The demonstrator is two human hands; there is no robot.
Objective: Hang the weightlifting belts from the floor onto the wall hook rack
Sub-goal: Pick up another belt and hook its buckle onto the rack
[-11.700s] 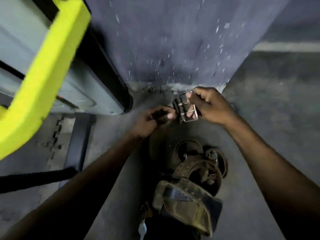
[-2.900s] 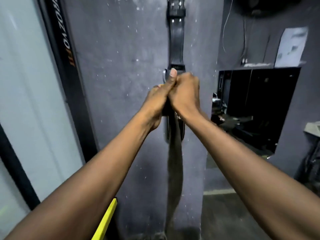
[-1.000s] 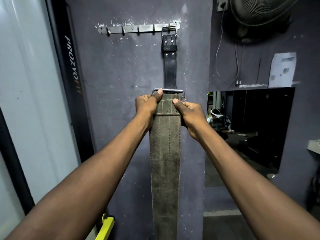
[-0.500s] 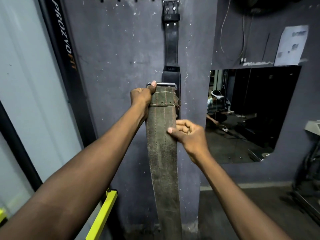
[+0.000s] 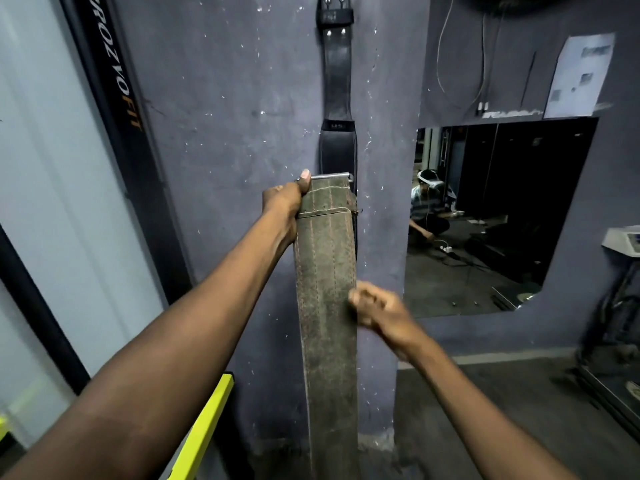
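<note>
Hands are seen nearest: the right hand [image 5: 379, 311] is blurred and loosely curled beside the green belt [image 5: 327, 306], and whether it touches cannot be told. The belt's top, with its metal buckle [image 5: 332, 175], is gripped by the left hand [image 5: 285, 202], so it hangs lengthwise. Farther up the wall [image 5: 225, 98], a black belt [image 5: 337, 98] is already hung; its hook lies out of view overhead.

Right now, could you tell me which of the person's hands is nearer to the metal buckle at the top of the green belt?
Left. The left hand grips the green belt just beside the metal buckle; the right hand is well below it, at the belt's right edge.
</note>
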